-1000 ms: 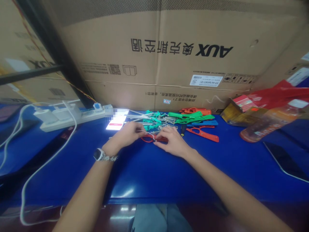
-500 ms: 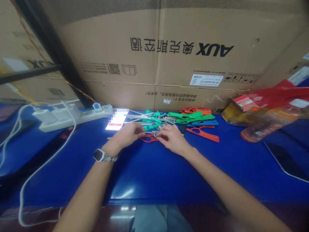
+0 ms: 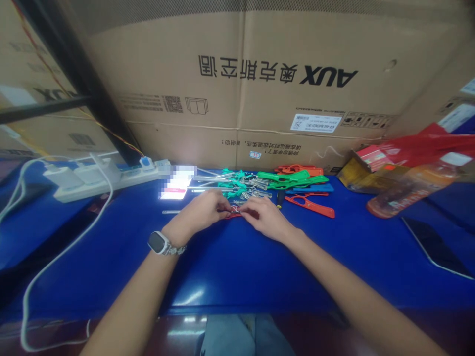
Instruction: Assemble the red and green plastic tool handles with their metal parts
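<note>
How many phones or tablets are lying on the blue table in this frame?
2. A lit phone lies just beyond the left hand, near the power strip. A dark-screened device lies at the table's right edge, partly cut off. Others may be hidden.

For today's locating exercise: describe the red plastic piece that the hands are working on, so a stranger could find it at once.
Start at the big cardboard box standing at the back of the blue table. In front of it lies a pile of green, orange and blue plastic handles. The red piece lies nearer the person, pinched between the left hand and right hand, the only one being touched.
</note>
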Demonstrator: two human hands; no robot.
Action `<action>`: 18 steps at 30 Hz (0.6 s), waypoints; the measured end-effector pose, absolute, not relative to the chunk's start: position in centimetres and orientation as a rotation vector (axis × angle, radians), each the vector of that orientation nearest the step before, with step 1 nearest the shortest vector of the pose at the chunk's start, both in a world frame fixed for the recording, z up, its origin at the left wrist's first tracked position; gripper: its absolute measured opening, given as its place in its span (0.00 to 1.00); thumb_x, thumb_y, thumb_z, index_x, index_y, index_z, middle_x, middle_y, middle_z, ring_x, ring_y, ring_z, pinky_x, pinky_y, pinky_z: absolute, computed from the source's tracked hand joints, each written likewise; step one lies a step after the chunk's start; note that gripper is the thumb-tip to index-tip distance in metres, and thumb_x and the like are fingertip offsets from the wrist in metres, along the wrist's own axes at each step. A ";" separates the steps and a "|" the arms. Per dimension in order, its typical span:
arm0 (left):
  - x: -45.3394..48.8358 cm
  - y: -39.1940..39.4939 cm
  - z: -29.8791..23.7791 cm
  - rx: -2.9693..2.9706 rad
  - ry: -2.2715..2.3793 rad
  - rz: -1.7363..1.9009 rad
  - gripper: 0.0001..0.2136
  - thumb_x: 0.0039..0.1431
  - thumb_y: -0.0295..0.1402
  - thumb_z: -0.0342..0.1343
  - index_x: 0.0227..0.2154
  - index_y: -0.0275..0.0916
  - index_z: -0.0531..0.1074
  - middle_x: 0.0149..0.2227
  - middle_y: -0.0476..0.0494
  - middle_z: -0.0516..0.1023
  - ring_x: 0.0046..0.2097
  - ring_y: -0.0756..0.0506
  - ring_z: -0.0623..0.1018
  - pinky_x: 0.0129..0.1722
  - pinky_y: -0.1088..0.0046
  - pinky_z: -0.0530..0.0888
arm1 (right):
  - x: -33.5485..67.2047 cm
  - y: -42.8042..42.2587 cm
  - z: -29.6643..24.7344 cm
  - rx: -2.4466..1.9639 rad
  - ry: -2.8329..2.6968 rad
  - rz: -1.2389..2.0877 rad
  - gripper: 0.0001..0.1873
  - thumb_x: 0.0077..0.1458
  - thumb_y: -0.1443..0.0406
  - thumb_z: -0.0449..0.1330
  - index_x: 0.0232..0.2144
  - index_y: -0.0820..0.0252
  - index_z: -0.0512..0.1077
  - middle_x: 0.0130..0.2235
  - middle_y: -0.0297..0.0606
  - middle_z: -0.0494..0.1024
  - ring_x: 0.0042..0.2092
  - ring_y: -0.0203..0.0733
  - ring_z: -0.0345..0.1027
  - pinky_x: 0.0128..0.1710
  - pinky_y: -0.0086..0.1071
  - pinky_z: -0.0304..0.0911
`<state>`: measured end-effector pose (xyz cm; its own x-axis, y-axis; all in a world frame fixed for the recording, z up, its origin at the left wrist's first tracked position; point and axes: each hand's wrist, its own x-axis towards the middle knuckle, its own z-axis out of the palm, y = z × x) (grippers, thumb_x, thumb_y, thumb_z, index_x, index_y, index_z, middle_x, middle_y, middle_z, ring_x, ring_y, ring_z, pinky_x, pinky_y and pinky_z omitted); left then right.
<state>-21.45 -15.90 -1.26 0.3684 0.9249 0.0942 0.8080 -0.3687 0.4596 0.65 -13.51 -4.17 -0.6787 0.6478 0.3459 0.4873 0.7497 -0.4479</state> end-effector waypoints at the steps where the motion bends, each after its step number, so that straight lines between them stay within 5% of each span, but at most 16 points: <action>1: -21.5 -15.9 -1.3 2.296 1.533 0.478 0.07 0.56 0.33 0.61 0.35 0.39 0.82 0.33 0.43 0.75 0.34 0.45 0.74 0.33 0.70 0.68 | 0.6 -13.5 -4.2 -0.855 -2.454 0.443 0.07 0.62 0.69 0.59 0.39 0.58 0.76 0.37 0.37 0.78 0.40 0.41 0.71 0.44 0.36 0.58; 18: -21.6 -15.5 -2.3 2.219 1.558 0.426 0.08 0.55 0.31 0.58 0.36 0.39 0.81 0.35 0.43 0.79 0.35 0.45 0.76 0.33 0.72 0.69 | 1.3 -13.6 -4.5 -0.718 -2.473 0.534 0.16 0.63 0.68 0.56 0.50 0.54 0.78 0.43 0.40 0.78 0.45 0.41 0.71 0.48 0.37 0.66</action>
